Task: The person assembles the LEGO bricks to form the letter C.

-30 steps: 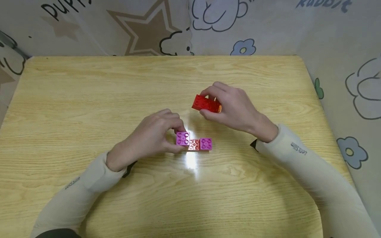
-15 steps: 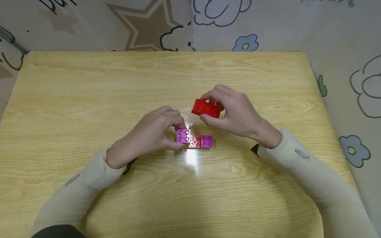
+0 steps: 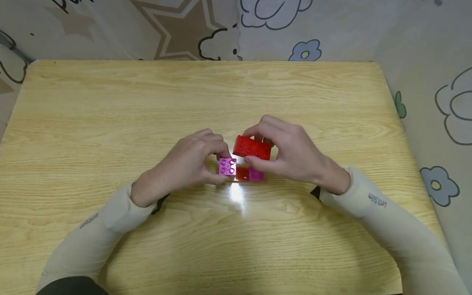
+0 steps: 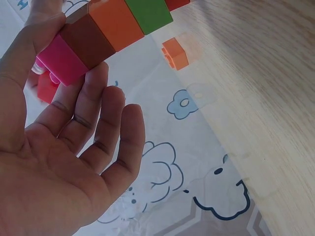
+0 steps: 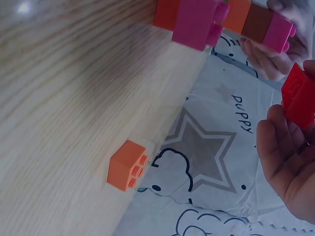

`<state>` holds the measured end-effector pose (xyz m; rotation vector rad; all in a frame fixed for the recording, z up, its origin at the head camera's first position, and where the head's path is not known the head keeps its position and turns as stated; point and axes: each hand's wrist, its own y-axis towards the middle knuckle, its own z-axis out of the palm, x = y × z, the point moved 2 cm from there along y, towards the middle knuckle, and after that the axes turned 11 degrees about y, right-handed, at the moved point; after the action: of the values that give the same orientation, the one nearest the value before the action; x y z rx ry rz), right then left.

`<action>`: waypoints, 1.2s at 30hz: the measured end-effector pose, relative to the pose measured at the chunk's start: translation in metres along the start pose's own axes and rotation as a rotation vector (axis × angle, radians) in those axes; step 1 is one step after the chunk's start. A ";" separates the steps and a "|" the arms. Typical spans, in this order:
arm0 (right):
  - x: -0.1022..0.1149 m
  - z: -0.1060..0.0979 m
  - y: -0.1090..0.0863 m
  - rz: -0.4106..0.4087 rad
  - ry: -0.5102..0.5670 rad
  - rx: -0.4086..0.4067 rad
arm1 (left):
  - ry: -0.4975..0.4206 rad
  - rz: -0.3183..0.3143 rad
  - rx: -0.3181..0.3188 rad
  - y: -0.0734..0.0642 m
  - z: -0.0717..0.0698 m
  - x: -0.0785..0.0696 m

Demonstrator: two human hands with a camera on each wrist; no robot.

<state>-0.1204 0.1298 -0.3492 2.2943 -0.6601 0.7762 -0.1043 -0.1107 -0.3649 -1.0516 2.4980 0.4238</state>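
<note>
My left hand pinches the upper part of a brick tower between thumb and fingers. A pink brick tops it, with brown, orange and green bricks below. The tower rises from the left end of a red base brick; a magenta brick sits at the base's right end. My right hand holds a longer red brick by its sides, studs up. That brick hangs just beyond and above the magenta one, right of the tower top.
A loose orange brick stands on the wooden table; in the head view the right hand and its brick hide it. A patterned wall covering borders the table's far and right edges.
My right hand has come nearer to me with the red brick, closing in on the tower and covering the loose orange brick. The left hand keeps its grip on the tower.
</note>
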 end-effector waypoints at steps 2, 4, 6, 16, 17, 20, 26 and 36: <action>0.002 0.001 -0.001 -0.005 0.012 0.009 | -0.003 -0.003 0.002 0.000 0.000 0.000; 0.004 0.003 -0.001 -0.016 0.020 0.018 | -0.005 -0.005 0.001 0.000 0.000 0.000; 0.005 0.005 -0.002 -0.029 0.030 0.027 | -0.005 -0.007 -0.001 0.001 0.000 0.000; 0.004 0.012 -0.003 -0.072 0.069 0.075 | -0.003 -0.010 -0.004 0.001 -0.001 0.000; 0.004 0.013 -0.003 -0.074 0.071 0.078 | -0.005 -0.011 -0.002 0.001 -0.001 0.001; 0.004 0.015 -0.003 -0.081 0.073 0.082 | -0.012 -0.015 0.002 0.001 -0.001 0.001; 0.003 0.016 -0.004 -0.098 0.064 0.078 | -0.022 -0.012 0.005 0.001 -0.001 0.002; 0.009 0.015 -0.001 -0.096 0.016 0.121 | -0.021 -0.020 0.016 0.001 -0.001 0.002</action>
<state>-0.1087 0.1178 -0.3532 2.4071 -0.5039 0.8075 -0.1064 -0.1117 -0.3647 -1.0595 2.4665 0.4068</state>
